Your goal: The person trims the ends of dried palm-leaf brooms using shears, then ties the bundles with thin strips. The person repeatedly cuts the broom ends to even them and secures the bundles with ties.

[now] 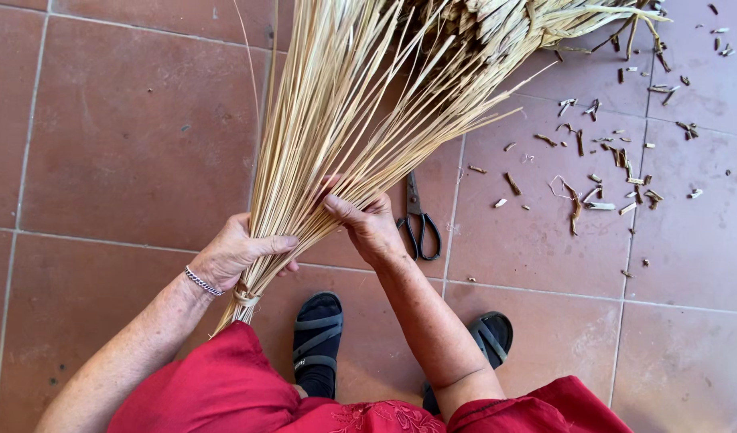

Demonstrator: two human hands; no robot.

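One bundle of pale dried straw stalks [336, 136] fans upward from a single tie near its base, just below the left hand [236, 252], which is clenched around the narrow neck of the bundle with the thumb across the front. The right hand [367, 224], beside it and a little higher, pinches a few stalks apart from the rest. One pair of black-handled scissors [419, 220] lies on the terracotta floor tiles [136, 136] just right of the right hand. Many cut straw scraps [609, 172] are scattered farther right. Two black sandals [318, 341] show below the hands.
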